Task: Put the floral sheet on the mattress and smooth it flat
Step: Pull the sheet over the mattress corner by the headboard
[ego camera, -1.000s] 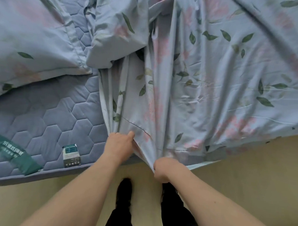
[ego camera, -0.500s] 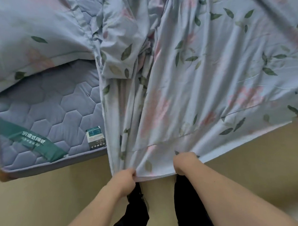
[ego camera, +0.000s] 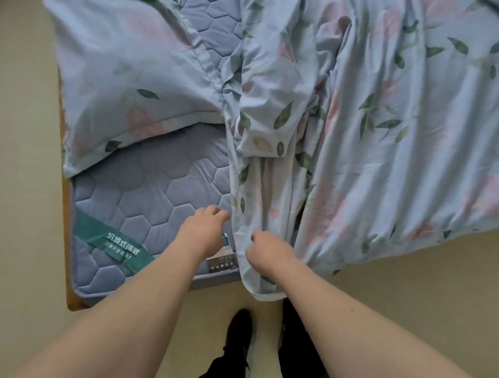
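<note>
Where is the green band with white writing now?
In the head view it lies at lower left, the green band running diagonally across the quilted mattress near its corner, just left of the left hand.

A bedroom in a home.
A quilted mattress (ego camera: 157,184) with a green label band (ego camera: 111,240) lies on a wooden bed frame (ego camera: 66,238), half covered by a floral sheet (ego camera: 387,137), over pale yellowish floor (ego camera: 409,296).

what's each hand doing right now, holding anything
Left hand: fingers curled at the edge of the floral sheet; a grip cannot be told.
Right hand: grips the sheet's bunched edge.
</note>
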A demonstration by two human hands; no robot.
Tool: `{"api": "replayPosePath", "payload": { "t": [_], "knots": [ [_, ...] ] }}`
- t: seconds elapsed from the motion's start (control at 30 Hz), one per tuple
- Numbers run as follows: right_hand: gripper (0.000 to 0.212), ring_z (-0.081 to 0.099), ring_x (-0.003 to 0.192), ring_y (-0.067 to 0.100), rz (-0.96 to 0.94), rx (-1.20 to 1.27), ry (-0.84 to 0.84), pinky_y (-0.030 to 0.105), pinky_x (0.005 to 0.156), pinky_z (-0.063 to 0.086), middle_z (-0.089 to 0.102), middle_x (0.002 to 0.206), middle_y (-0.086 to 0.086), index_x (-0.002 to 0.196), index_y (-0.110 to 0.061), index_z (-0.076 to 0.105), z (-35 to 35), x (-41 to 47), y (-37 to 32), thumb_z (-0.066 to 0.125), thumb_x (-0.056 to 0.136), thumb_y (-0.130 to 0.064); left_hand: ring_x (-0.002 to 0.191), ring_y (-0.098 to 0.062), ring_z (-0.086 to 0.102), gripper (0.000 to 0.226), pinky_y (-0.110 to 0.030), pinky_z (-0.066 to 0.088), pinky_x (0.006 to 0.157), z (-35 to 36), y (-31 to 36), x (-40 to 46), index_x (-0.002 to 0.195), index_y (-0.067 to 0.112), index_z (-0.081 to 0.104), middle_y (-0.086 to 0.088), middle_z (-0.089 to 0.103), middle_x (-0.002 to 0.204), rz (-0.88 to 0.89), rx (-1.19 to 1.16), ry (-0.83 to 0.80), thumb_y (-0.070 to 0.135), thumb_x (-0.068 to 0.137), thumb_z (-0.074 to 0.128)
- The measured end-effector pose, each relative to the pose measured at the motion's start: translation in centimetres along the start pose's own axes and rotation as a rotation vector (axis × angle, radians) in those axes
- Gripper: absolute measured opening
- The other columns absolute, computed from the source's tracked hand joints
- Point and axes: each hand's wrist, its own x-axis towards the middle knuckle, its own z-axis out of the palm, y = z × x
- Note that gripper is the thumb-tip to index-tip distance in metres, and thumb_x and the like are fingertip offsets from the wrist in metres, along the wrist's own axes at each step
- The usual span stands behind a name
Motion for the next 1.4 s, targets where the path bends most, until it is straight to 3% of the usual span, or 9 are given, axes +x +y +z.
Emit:
{"api": "replayPosePath", "payload": {
  "t": [0.23,0.43,0.53,0.63,0.7,0.8,1.0,1.13,1.4],
  "knots": [
    [0.084,0.042,0.129,0.034,0.243,0.095,0.3,0.043,0.1,0.041,0.029,0.147,0.015,0.151,-0.013,0.003,3.1,5.1,-1.7,0.057,0.09,-0.033,0.148,-0.031,0.005,0.08,-0.048,0.024,0.114,-0.7,-2.6,7.8,0.154,0.035,-0.002,-0.007,0.003,0.162,0.261,0.453,0.173,0.021,0.092,0.047],
    [0.028,0.057,0.105,0.031,0.112,0.28,0.433,0.038,0.084,0.044,0.061,0.113,0.008,0.115,-0.017,0.057,4.3,7.1,-1.9,0.042,0.091,-0.013,0.149,-0.033,-0.012,0.06,-0.056,0.002,0.119,-1.4,-3.3,11.2,0.154,0.032,0.014,-0.009,-0.009,0.163,0.387,0.643,0.229,0.024,0.098,0.037],
    [0.019,0.056,0.101,0.03,0.051,0.372,0.381,0.036,0.084,0.043,0.061,0.108,0.009,0.092,-0.02,0.062,3.9,6.5,-3.8,0.043,0.089,-0.015,0.149,-0.035,0.01,0.046,-0.055,-0.001,0.12,-2.1,-4.4,11.3,0.135,0.024,0.047,-0.012,0.03,0.153,0.554,0.633,0.323,0.013,0.091,0.039],
    [0.025,0.056,0.096,0.033,0.025,0.326,0.275,0.036,0.076,0.043,0.055,0.093,0.009,0.067,-0.019,0.051,3.3,4.6,-5.8,0.042,0.09,-0.015,0.108,-0.032,0.061,0.037,-0.049,0.028,0.116,-2.6,-6.6,9.9,0.113,0.019,0.052,-0.004,0.065,0.093,0.703,0.514,0.314,0.011,0.081,0.036],
    [0.027,0.058,0.098,0.033,0.043,0.264,0.189,0.034,0.073,0.04,0.056,0.094,0.009,0.066,-0.019,0.051,3.4,3.0,-7.0,0.041,0.09,-0.014,0.09,-0.026,0.059,0.033,-0.039,0.047,0.085,-2.9,-8.3,7.5,0.12,0.023,0.039,-0.001,0.065,0.089,0.631,0.445,0.184,0.017,0.087,0.046],
    [0.023,0.06,0.102,0.032,0.069,0.203,0.034,0.035,0.082,0.045,0.065,0.107,0.013,0.079,-0.018,0.058,5.1,0.8,-8.9,0.039,0.09,-0.016,0.09,-0.029,0.061,0.036,-0.036,0.038,0.061,-2.0,-11.2,2.5,0.124,0.022,0.04,-0.003,0.067,0.096,0.545,0.443,0.106,0.016,0.089,0.044],
    [0.032,0.056,0.113,0.031,0.01,-0.01,-0.178,0.036,0.09,0.043,0.06,0.119,0.015,0.111,-0.009,0.062,11.0,-2.6,-12.5,0.035,0.096,-0.016,0.092,-0.028,0.064,0.021,-0.036,0.042,0.065,4.4,-17.6,-6.2,0.109,0.021,0.045,-0.002,0.067,0.104,0.322,0.349,-0.218,0.034,0.092,0.045],
    [0.032,0.058,0.109,0.03,0.041,-0.101,-0.2,0.037,0.09,0.045,0.061,0.123,0.012,0.114,-0.012,0.061,14.1,-2.9,-13.5,0.039,0.092,-0.016,0.095,-0.027,0.064,0.042,-0.035,0.035,0.064,7.5,-20.6,-8.9,0.106,0.022,0.05,-0.001,0.067,0.106,0.31,0.313,-0.153,0.061,0.092,0.043],
    [0.034,0.056,0.118,0.026,0.102,-0.353,-0.132,0.035,0.093,0.045,0.059,0.129,0.009,0.123,-0.011,0.059,17.3,-4.4,-16.2,0.041,0.094,-0.012,0.094,-0.028,0.061,0.018,-0.036,0.039,0.068,7.9,-21.9,-12.4,0.097,0.022,0.049,-0.004,0.064,0.107,0.262,0.178,-0.098,0.034,0.098,0.035]
  ]
}}
